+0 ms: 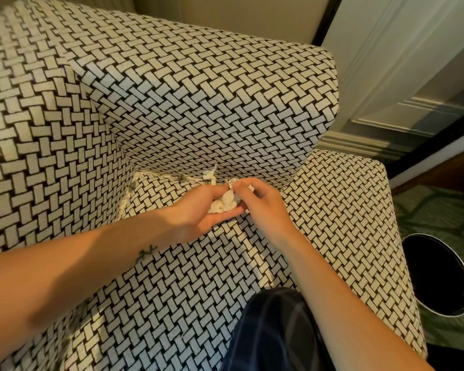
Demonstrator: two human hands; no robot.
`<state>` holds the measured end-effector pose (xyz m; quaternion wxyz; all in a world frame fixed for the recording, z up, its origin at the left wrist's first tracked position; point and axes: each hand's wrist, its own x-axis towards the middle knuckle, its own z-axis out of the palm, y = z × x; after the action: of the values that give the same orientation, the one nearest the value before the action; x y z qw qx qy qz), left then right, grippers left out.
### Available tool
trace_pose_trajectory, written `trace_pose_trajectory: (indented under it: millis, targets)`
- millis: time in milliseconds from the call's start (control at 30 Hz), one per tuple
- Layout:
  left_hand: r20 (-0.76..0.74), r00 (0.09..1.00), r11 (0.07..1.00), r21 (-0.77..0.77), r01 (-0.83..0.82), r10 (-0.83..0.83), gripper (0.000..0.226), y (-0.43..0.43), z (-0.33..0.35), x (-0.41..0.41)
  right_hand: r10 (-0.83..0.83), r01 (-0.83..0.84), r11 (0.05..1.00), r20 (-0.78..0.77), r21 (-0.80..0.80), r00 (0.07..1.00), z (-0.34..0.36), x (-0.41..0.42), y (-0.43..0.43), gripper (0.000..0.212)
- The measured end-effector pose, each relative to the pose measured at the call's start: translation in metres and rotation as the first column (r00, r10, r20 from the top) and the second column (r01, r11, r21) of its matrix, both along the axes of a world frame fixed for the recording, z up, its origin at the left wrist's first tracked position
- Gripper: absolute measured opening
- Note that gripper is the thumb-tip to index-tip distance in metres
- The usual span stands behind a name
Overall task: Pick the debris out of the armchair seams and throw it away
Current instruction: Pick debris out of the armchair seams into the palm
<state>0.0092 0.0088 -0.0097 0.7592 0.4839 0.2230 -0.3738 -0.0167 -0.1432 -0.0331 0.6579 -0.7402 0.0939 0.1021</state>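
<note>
Debris (225, 203) sits cupped in the left hand (196, 212), used as a collecting tray. The right hand (263, 207) pinches a silver disc (233, 182), likely adding it. Scraps (209, 174) lie in the armchair (225, 103) seam; bin (439, 277) stands right.

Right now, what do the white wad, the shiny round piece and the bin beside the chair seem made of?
The white wad in the left hand: soft, crumpled, matte, likely tissue. The round piece the right hand pinches: silvery, glinting, probably metal. The bin: glossy black inside, bright chrome-like rim; metal or plastic, unclear.
</note>
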Motion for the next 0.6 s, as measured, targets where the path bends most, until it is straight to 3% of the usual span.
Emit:
trace_pose_trajectory:
  millis: [233,600]
  targets:
    - [0.095,0.995,1.000,0.010,0.018,-0.019,0.034,-0.008,0.025,-0.006,-0.139,0.138,0.979,-0.004,0.148,0.990,0.023,-0.005,0.009,0.015]
    - [0.189,0.980,0.998,-0.008,0.066,-0.064,0.034,-0.004,0.074,0.008,-0.151,0.142,0.987,0.126,0.082,0.980,0.074,0.004,0.007,0.017]
